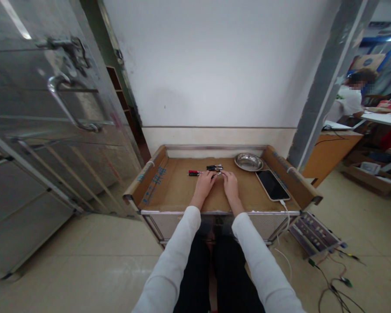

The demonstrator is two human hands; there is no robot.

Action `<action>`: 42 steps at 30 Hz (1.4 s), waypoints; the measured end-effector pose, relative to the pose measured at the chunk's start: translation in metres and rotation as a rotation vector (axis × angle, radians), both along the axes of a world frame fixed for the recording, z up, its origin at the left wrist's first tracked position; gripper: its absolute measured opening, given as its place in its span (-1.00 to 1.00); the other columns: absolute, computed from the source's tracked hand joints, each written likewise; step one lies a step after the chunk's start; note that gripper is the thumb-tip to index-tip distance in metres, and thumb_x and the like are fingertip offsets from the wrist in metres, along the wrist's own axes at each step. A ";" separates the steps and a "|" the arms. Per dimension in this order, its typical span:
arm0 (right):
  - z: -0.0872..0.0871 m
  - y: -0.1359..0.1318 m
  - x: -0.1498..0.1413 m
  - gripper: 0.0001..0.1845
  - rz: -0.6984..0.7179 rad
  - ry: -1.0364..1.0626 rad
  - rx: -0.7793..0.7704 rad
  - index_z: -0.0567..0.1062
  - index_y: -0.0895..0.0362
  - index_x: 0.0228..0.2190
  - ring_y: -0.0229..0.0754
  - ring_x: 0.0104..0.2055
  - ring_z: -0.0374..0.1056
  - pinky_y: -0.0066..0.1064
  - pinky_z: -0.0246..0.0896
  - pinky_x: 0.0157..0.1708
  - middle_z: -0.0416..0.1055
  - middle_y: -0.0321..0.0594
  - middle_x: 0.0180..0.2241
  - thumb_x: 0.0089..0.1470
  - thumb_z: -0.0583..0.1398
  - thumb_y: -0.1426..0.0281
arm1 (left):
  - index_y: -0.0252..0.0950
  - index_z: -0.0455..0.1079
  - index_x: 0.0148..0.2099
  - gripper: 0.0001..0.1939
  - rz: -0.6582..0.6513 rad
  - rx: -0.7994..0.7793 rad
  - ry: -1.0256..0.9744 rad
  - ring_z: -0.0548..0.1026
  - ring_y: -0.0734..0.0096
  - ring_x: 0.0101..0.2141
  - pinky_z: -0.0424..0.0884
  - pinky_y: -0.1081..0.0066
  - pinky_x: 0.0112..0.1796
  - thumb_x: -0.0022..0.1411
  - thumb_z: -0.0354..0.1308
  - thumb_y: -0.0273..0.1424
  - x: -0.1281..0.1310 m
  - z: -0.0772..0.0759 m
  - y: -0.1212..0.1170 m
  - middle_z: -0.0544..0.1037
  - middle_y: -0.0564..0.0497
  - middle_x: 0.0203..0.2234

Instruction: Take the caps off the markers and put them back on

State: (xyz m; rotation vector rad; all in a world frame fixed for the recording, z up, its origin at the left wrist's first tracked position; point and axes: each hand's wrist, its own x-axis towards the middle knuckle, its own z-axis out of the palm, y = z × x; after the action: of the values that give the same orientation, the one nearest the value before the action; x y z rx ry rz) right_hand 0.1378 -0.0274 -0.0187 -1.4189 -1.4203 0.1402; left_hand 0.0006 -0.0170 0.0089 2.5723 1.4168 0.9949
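My left hand (203, 184) and my right hand (230, 184) meet over a cardboard-lined tray table (176, 191). The fingers of both are closed, fingertips close together around a small silvery piece (219, 173), too small to name. Just left of my left hand lie small parts with red and black sleeves (193, 173), their silvery ends pointing at my fingers. Beyond my fingertips, several small black-sleeved parts with metal ends (214, 167) lie on the cardboard. What my fingers cover is hidden.
A round metal dish (248, 161) stands at the back right of the table. Before it lies a phone (273, 185) with a white cable (285, 206). Raised cardboard sides edge the table. On the floor right are a metal-framed unit (316, 234) and loose cables (334, 287). A person sits far right.
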 end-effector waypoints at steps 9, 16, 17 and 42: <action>0.011 -0.008 -0.009 -0.29 0.319 -0.210 -0.035 0.07 0.03 0.25 -0.20 0.10 0.28 -0.27 0.17 0.10 0.35 -0.16 0.08 0.04 -0.07 0.55 | -0.29 0.34 -0.09 -0.82 0.061 -0.007 -0.068 0.45 0.32 -0.16 0.31 0.34 -0.10 0.33 -0.02 -0.39 -0.003 0.003 -0.004 0.50 -0.09 -0.19; -0.006 0.000 -0.010 -0.25 0.102 -0.256 -0.009 0.06 0.26 0.23 -0.08 0.25 0.07 -0.11 0.01 0.22 0.16 0.06 0.20 -0.03 -0.01 0.57 | -0.34 0.32 -0.14 -0.82 0.505 0.116 -0.038 0.39 0.18 -0.13 0.30 0.23 -0.09 0.33 -0.08 -0.40 -0.004 -0.003 -0.007 0.46 -0.17 -0.22; -0.009 0.002 -0.010 -0.30 0.057 -0.253 -0.021 0.13 0.26 0.20 -0.06 0.25 0.06 -0.08 -0.02 0.22 0.17 0.06 0.19 -0.03 -0.01 0.57 | -0.36 0.32 -0.16 -0.81 0.553 0.126 -0.022 0.38 0.16 -0.13 0.31 0.22 -0.10 0.33 -0.11 -0.43 -0.005 -0.004 -0.008 0.45 -0.19 -0.22; 0.020 -0.002 -0.014 -0.51 -0.112 -0.585 -0.453 0.28 0.16 0.12 0.03 0.06 0.17 -0.19 0.00 0.00 0.29 0.03 0.05 0.15 0.02 0.37 | -0.30 0.39 -0.22 -0.73 0.113 -0.116 0.131 0.41 0.30 -0.14 0.31 0.34 -0.04 0.17 -0.08 -0.66 -0.006 0.000 -0.017 0.42 -0.12 -0.21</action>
State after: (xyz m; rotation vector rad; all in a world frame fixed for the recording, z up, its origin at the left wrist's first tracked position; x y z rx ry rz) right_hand 0.1234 -0.0289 0.0013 -2.0201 -1.8526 -0.0352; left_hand -0.0052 -0.0344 0.0091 2.5400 1.6162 0.7421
